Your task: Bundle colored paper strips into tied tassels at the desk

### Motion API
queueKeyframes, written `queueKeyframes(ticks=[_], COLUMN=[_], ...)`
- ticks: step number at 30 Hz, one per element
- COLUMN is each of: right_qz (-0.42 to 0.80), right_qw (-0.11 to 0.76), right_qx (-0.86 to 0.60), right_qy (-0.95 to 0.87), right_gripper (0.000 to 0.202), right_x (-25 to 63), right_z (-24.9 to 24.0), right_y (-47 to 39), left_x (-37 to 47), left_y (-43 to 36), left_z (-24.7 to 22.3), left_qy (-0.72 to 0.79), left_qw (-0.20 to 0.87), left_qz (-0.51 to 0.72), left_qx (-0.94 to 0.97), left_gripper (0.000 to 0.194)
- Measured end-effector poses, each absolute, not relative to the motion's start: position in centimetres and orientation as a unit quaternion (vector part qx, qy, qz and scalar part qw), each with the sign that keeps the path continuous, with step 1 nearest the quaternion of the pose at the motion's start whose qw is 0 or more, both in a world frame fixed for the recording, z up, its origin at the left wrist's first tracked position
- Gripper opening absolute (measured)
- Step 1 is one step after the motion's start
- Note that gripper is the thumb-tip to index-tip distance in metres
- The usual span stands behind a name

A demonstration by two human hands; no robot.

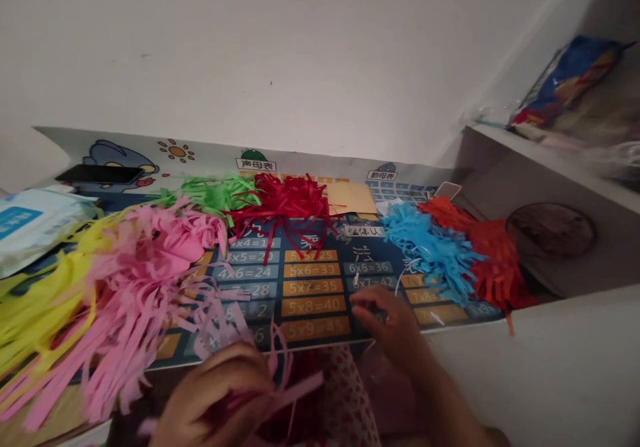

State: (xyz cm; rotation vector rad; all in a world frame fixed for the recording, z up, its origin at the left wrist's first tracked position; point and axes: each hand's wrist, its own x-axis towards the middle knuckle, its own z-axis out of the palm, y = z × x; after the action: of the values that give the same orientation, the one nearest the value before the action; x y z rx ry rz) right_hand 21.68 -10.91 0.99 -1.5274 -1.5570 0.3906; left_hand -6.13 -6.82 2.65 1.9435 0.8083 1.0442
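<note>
My left hand [225, 394], low in the view, is closed around pink paper strips [300, 388] that stick out between its fingers. Over the front part of the printed mat, my right hand [383, 317] has its thumb and forefinger apart, with nothing seen between them. Pink fringed paper [135, 267] and yellow fringed paper [45, 294] are heaped at the left. Behind them are green [215, 192] and red [293, 200] fringes. Light blue [433, 250] and orange-red [493, 254] bundles lie to the right of the mat's middle.
The mat [313, 304] shows multiplication tables and curls up against the wall. A dark phone [100, 174] and a white and blue packet [40, 224] sit at the left. Tan paper [353, 198] lies at the back. A grey box-like shelf [555, 214] borders the right side.
</note>
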Motion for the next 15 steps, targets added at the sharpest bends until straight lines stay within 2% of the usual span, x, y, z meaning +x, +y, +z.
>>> queueKeyframes(ticks=[3,6,9,15], right_qz=[0.25,0.315,0.313,0.248], right_qw=[0.511,0.541,0.553,0.557], right_qx=[-0.595,-0.559,-0.555,-0.575], right_qy=[-0.568,-0.544,-0.537,-0.546], right_gripper=[0.012,0.013,0.01,0.013], right_x=[17.5,14.3,12.7,12.1], right_z=[-2.1,-3.1,-2.9,-3.1], right_y=[-13.6,-14.7,-14.7,-15.0], left_x=[-3.9,-2.6,-2.5,-3.1], left_y=[-7.8,-8.5,-9.0,-9.4], left_z=[-0.3,-1.8,-2.3,-2.8], left_qy=[0.353,0.404,0.402,0.336], left_qw=[0.517,0.554,0.519,0.373], left_qz=[0.355,0.359,0.356,0.421], left_qx=[0.695,0.633,0.666,0.755], left_gripper=[0.005,0.008,0.009,0.003])
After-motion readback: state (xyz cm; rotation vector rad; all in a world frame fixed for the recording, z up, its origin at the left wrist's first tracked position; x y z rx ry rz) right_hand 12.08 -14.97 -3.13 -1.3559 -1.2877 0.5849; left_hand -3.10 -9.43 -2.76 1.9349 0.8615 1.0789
